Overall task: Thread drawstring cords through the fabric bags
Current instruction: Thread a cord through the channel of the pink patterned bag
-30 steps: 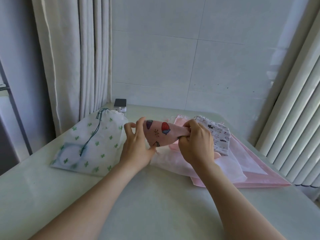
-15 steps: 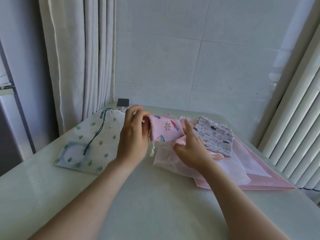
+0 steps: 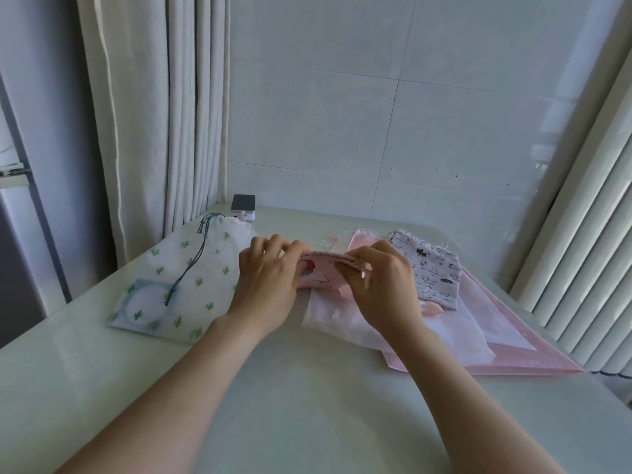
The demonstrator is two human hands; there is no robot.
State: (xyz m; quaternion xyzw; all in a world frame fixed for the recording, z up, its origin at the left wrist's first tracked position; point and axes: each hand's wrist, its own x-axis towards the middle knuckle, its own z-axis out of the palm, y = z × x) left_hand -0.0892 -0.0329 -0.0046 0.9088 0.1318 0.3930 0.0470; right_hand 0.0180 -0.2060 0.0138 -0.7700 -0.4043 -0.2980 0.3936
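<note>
A small pink bag (image 3: pixel 319 277) is held up just over the tabletop (image 3: pixel 273 405), between both hands. Its top edge is pinched by the left hand (image 3: pixel 266 282) at one end and by the right hand (image 3: pixel 379 285) at the other, so both hands are closed on the cloth. The edge is pulled flat and level, most likely so that the little tunnel for the cord can be found and kept open. No cord can be seen going in. A thin pale bit shows by the right hand, but what it is cannot be told.

A white bag with green cactus prints (image 3: pixel 181 282) is laid to the left, apart from the others. A green cord (image 3: pixel 191 265) is already run through its top, so it is probably put there as a done one. On the right, a bag with cat prints (image 3: pixel 432 268) is laid on a pile of pink and white bags (image 3: pixel 478 326), near the right hand. These are likely kept close so that the next one can be picked up easily.
</note>
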